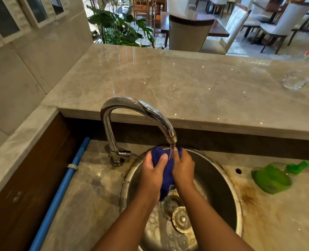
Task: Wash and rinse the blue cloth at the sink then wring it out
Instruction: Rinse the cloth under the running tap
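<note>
A dark blue cloth (165, 171) is bunched between both hands over the round steel sink (220, 180). My left hand (152, 173) grips its left side, thumb pressed on top. My right hand (183, 169) grips its right side. Water runs from the chrome gooseneck faucet (137, 105) onto the top of the cloth. The cloth's lower end hangs down between my wrists toward the drain (171, 203). A loose metal drain plug (181, 219) lies on the wet sink bottom.
A green dish soap bottle (273, 178) lies on its side on the stained counter right of the sink. A clear glass (295, 81) rests on the raised marble ledge at the far right. A blue pipe (66, 178) runs along the left.
</note>
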### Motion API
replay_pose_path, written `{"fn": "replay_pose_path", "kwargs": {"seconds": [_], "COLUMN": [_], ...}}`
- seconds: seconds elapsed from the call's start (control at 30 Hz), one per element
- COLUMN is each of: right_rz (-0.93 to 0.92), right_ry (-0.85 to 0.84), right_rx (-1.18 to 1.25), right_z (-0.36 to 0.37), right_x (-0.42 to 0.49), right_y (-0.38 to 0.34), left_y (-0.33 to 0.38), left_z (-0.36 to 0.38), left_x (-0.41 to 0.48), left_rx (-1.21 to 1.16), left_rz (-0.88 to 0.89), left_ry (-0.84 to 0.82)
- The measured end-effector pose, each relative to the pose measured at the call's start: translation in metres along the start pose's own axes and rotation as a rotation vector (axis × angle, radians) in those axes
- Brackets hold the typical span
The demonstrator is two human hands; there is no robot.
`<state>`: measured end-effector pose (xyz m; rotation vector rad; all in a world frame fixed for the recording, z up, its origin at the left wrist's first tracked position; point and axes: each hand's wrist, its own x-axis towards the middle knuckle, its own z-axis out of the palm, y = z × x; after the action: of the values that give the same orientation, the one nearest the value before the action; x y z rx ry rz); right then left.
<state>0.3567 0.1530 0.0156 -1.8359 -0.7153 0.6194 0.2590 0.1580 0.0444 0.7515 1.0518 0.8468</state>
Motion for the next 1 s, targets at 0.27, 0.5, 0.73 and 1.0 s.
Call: {"fn": "replay_pose_path", "kwargs": {"seconds": [0.27,0.5,0.73,1.0], "right_rz": [-0.216,-0.027,0.279,-0.215], "right_ry": [-0.15,-0.114,-0.112,-0.174], "right_rx": [0.207,0.063,0.457,0.168], "right_z": [0.004,0.008,-0.015,-0.006], "right_x": [-0.05,-0.018,-0.006,-0.035], "right_y": [-0.021,-0.015,-0.02,-0.032], "left_y": [0.012,0.01,0.017,0.013], "left_z": [0.005,0.01,-0.007,0.01], "left_x": [0.021,0.002,0.001,0.008], "left_rx": [-0.102,-0.059,0.02,-0.039], "left_rz": [-0.235,-0.146,0.037,-0.242], "left_ry": [0.133,0.026,-0.071,-0.049]}}
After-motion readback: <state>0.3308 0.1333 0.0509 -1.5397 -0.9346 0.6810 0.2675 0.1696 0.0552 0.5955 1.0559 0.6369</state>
